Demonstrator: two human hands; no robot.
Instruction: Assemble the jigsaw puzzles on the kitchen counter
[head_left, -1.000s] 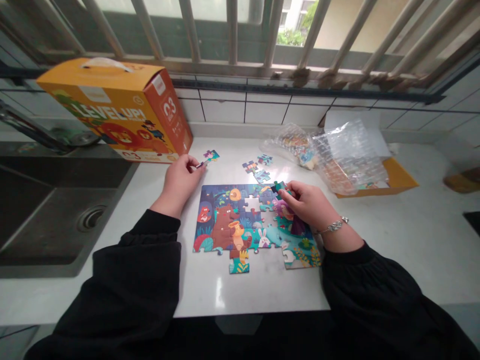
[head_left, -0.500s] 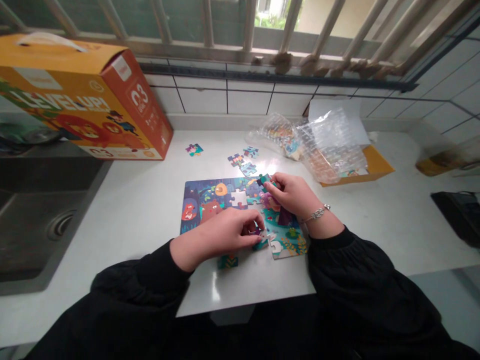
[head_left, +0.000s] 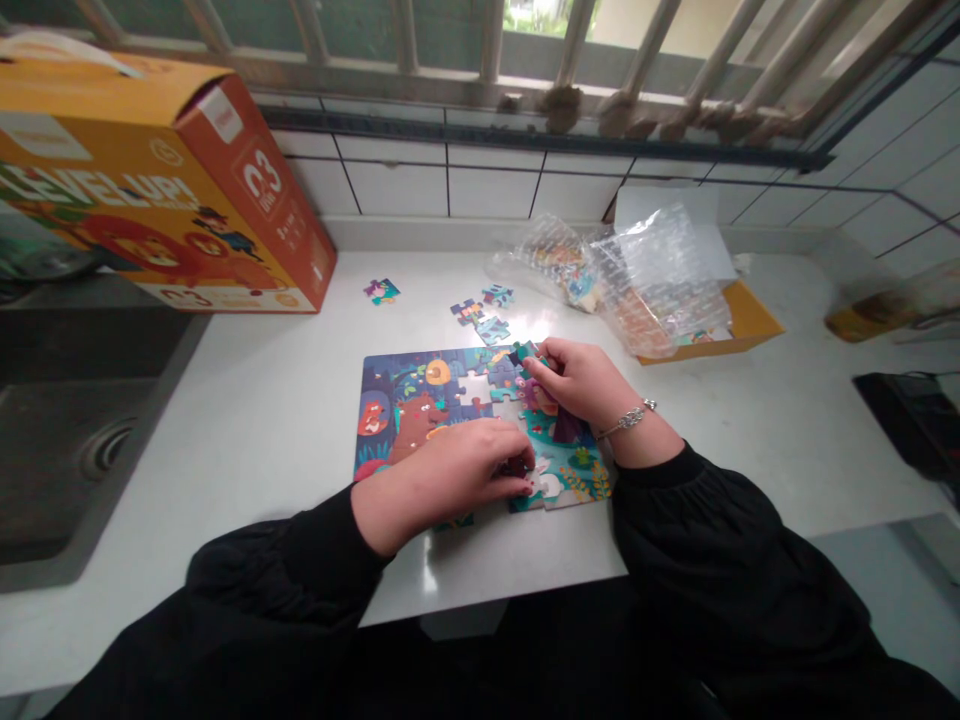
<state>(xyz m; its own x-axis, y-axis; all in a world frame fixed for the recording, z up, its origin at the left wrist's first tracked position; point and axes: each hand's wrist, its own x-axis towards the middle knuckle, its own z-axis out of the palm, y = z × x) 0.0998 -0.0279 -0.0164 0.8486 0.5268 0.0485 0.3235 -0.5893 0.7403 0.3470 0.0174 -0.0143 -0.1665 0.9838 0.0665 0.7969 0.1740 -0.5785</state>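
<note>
A partly joined jigsaw puzzle with a bear, a rabbit and a girl lies flat on the white counter. My left hand bends over its lower middle, fingers closed on a puzzle piece that touches the rabbit section. My right hand pinches a teal puzzle piece at the puzzle's upper edge. Gaps show the counter near the middle. Partly hidden below my left wrist is another piece.
Behind the puzzle lie several loose pieces, with one more piece farther left. An orange box stands beside the sink. Clear plastic bags and an open yellow box sit at the back right.
My left hand has moved slightly right with its piece, which now sits against the rabbit section. My right hand still holds the teal piece. The view has shifted a little.
</note>
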